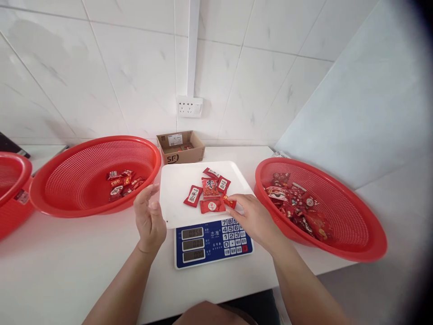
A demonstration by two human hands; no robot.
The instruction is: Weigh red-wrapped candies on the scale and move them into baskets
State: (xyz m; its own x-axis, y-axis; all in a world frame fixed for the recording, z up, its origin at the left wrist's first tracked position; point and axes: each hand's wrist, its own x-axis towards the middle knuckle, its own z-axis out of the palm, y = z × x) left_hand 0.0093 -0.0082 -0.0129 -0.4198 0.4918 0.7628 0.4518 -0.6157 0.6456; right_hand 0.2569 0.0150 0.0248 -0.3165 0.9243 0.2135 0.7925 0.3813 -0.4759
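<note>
Several small red snack packets [211, 188] lie on the white weighing pan [176, 180] of a digital scale [214, 243]. My right hand [254, 220] reaches over the pan's right front corner, its thumb and fingertips closed on a small red snack packet [230, 201] at the near side of the group. Beside the pan's left edge, my left hand [150, 221] is raised with fingers curved and apart, holding nothing. The scale's blue panel has lit number displays [193, 243] and a keypad, partly covered by my right hand.
Red perforated baskets stand on both sides: the left basket [81, 205] and the right basket [368, 239] hold red packets. Another red basket [15, 198] is cut off at the far left. Behind the scale, a cardboard box [187, 156] sits near the tiled wall with a socket [190, 107].
</note>
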